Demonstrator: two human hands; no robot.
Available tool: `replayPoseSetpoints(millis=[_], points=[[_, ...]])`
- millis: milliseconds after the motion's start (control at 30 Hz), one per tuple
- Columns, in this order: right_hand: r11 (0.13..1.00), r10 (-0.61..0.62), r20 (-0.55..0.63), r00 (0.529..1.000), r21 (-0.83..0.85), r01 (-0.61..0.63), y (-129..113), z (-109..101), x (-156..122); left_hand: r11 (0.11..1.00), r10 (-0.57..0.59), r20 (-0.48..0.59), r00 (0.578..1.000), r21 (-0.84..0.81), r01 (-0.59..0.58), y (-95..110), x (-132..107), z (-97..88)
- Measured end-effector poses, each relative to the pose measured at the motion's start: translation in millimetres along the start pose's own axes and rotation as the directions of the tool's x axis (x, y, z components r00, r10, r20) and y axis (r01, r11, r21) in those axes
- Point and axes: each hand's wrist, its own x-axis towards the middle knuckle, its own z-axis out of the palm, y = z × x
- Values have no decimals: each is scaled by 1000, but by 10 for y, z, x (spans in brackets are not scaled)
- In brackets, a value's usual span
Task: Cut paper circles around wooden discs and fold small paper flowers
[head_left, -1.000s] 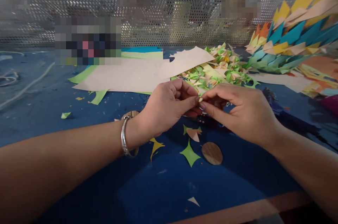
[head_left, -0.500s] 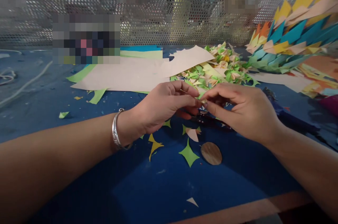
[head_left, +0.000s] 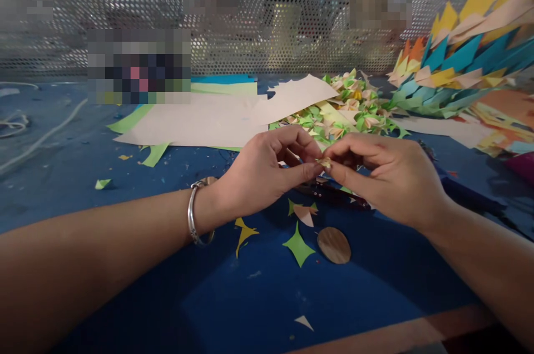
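My left hand and my right hand meet over the blue table, thumbs and forefingers pinched around a small pale yellow piece of paper. Fingertips cover most of that piece, so its full shape is hidden. Beneath the hands lies a dark, glossy tool, partly covered and too hidden to name. Nearer to me are a green four-pointed paper scrap, a brown oval disc, a yellow paper scrap and a pinkish scrap.
Large pale paper sheets lie beyond the hands, beside a heap of green and cream paper scraps. At right stands a layered, pointed paper construction. A perforated metal screen runs along the back. A white cord lies at left.
My left hand has shifted slightly right and its thumb has moved closer to the right fingertips. More of the small yellow paper piece shows between them.
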Motion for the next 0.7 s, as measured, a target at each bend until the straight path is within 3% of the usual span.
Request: replayPoseSetpoints(millis=[367, 700], points=[[999, 29, 12, 1000, 19, -29, -19, -21, -6, 920, 254, 36, 967, 300, -253, 18, -31, -21], [999, 29, 40, 999, 24, -30, -16, -36, -14, 838, 372, 119, 921, 384, -388, 6, -20, -71]])
